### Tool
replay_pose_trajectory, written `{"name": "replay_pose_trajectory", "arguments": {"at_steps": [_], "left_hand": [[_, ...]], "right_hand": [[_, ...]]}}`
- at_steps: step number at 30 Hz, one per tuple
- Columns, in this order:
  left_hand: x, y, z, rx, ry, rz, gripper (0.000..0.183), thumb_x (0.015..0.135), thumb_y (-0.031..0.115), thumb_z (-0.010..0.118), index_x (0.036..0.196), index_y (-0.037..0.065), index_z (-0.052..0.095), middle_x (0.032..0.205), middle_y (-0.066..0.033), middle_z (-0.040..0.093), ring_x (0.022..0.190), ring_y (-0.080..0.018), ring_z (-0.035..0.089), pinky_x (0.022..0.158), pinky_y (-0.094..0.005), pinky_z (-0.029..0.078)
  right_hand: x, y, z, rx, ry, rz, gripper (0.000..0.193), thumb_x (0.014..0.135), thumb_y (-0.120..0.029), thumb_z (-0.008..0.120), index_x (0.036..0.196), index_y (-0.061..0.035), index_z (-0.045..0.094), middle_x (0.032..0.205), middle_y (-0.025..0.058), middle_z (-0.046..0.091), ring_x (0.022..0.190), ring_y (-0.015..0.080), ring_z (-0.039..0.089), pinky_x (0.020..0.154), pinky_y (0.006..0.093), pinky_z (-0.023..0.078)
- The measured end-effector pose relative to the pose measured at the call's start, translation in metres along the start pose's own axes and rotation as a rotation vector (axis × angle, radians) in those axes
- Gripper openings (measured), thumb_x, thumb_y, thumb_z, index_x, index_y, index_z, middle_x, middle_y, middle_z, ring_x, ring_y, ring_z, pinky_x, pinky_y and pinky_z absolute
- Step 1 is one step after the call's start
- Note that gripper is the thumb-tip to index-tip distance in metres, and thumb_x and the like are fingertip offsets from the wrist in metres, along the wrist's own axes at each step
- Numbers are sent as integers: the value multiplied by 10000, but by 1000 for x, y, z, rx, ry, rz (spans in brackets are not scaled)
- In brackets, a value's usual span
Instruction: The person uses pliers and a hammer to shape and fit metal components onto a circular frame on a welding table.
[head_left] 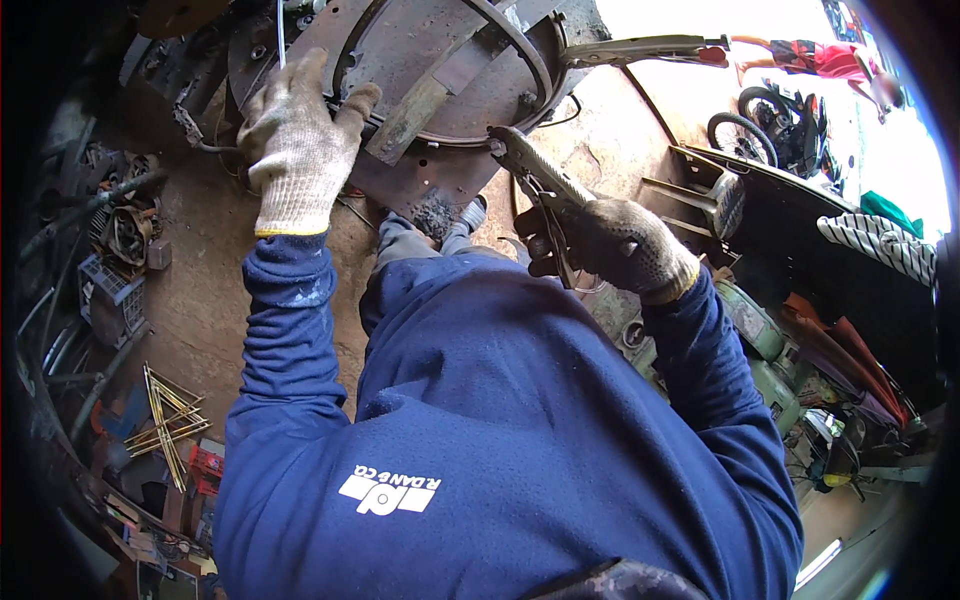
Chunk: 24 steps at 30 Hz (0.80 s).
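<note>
While right fingers (540,246) grip locking pliers (545,170) near a ring's edge (527,47), left fingers (305,72), hold unclear, sit across a wide gap.

Clamp (545,172): worn metal; gloves (303,150): knit cloth; plate (405,55): dull metal.

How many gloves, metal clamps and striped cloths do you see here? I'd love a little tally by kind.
Gloves: 2
Metal clamps: 2, one in the right hand
Striped cloth: 1
Total: 5
</note>
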<state>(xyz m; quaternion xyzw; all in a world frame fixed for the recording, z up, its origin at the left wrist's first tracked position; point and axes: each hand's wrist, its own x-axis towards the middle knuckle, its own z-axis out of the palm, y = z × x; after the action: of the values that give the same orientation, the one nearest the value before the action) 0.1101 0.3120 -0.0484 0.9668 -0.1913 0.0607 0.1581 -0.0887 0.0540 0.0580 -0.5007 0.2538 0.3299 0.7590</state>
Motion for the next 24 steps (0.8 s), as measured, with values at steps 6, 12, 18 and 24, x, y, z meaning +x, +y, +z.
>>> {"name": "replay_pose_trajectory", "arguments": {"at_steps": [6, 12, 18, 24], "left_hand": [[7, -1, -5, -109, -224, 52, 689, 863, 591, 693, 1349, 116, 584, 1332, -165, 589, 1284, -409, 511, 1072, -576, 393], [9, 5, -9, -77, -272, 43, 650, 845, 562, 723, 1298, 110, 605, 1259, -168, 608, 1237, -402, 535, 1056, -576, 405], [3, 6, -6, -161, -29, 162, 543, 844, 420, 786, 1178, 15, 649, 1144, -210, 658, 1084, -403, 628, 936, -513, 500], [-3, 0, 3, -200, -39, 163, 611, 879, 380, 763, 1319, 4, 566, 1267, -226, 596, 1139, -400, 606, 989, -496, 500]], "right_hand": [[4, 9, -1, 127, 65, 64, 513, 919, -272, 652, 1314, 41, 558, 1076, 121, 685, 956, 183, 669, 812, 283, 528], [3, 17, -3, 162, 73, 171, 430, 891, -284, 685, 1205, 2, 621, 980, 78, 693, 771, 80, 616, 629, 192, 452], [5, 18, -8, 191, 51, 263, 555, 892, -199, 642, 1383, -7, 470, 1075, 95, 643, 919, 168, 630, 830, 298, 502], [5, 40, -19, -217, -45, -161, 515, 1002, -470, 581, 1218, -3, 610, 948, 117, 691, 795, 198, 679, 723, 344, 560]]}}
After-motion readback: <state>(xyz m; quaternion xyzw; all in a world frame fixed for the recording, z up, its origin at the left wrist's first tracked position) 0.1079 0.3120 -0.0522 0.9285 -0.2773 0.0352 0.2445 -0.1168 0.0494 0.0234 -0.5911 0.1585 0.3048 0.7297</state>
